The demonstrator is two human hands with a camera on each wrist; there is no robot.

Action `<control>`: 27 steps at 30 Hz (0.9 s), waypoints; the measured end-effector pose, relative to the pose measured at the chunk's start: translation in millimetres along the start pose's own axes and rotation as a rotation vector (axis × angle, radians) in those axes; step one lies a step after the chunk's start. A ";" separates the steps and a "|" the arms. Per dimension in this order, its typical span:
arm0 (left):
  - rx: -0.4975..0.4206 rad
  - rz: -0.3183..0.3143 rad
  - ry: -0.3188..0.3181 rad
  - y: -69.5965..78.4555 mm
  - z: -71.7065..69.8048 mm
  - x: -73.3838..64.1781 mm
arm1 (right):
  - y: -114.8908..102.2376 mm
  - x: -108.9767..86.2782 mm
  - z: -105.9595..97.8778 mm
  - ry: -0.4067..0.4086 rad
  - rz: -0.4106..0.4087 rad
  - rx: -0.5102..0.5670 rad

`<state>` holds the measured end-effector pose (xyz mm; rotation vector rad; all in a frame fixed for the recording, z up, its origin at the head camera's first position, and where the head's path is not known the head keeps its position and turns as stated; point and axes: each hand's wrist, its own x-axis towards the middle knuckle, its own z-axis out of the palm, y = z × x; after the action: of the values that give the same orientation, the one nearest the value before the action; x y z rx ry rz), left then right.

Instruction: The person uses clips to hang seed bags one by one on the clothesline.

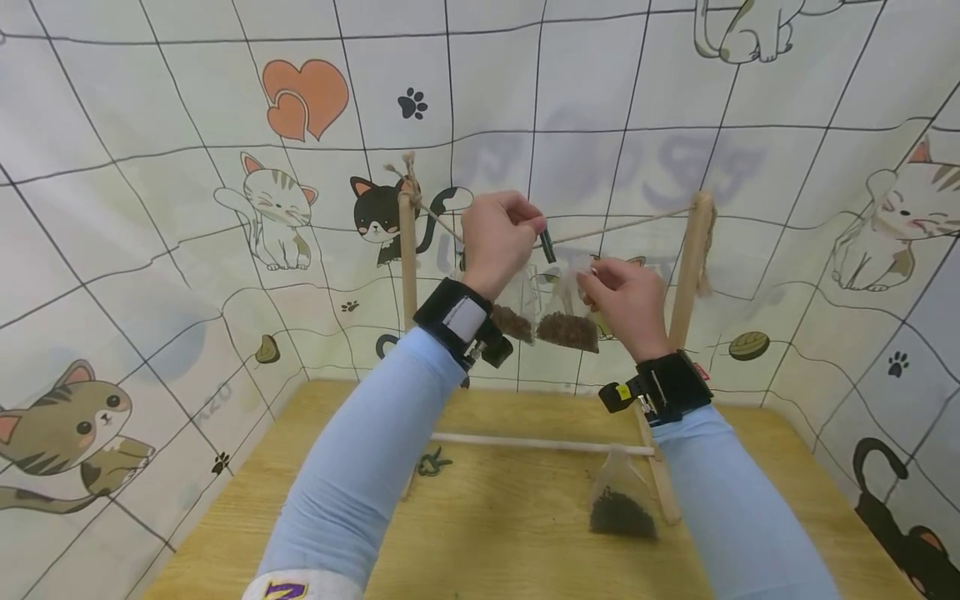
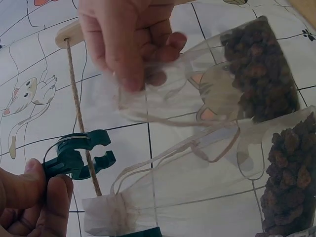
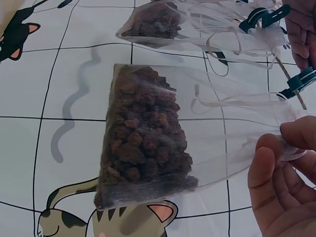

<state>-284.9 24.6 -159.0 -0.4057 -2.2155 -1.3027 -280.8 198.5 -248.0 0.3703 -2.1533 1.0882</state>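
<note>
With the left hand [image 1: 498,239], pinching 1 dark green clip [image 1: 547,247] near a cord [image 1: 626,223]; with the right hand [image 1: 632,304], pinching the top of 1 bag of brown bits [image 1: 567,331], above a wooden table [image 1: 510,517] bearing 1 bag of black grains [image 1: 622,512].

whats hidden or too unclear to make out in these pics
Head: part of the left hanging bag, behind the left wristband.
Head: dark grains in the bag on the table, too small to identify.
Left wrist: the left hanging bag's far end, cut off by the right edge.
Right wrist: most of the left hand, cut off by the right edge.
</note>
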 end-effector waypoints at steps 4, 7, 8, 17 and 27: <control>0.018 -0.021 -0.013 -2.0 2.1 -0.5 | -1.3 7.2 5.5 0.040 -0.003 0.023; 0.016 -0.029 -0.025 -2.2 2.7 -1.0 | -5.8 10.4 8.0 0.062 0.003 0.048; 0.014 -0.030 -0.030 -2.0 2.8 -1.1 | -7.7 11.2 8.5 0.066 0.004 0.059; 0.019 -0.025 -0.047 0.8 4.5 -4.5 | -13.2 15.8 14.0 0.067 0.025 0.135; 0.077 -0.020 -0.061 1.0 6.2 -3.6 | -14.8 15.3 13.5 0.024 0.028 0.110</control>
<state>-283.3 30.6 -162.8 -0.4006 -2.3175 -1.2262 -290.2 179.6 -234.2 0.3766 -2.0890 1.2240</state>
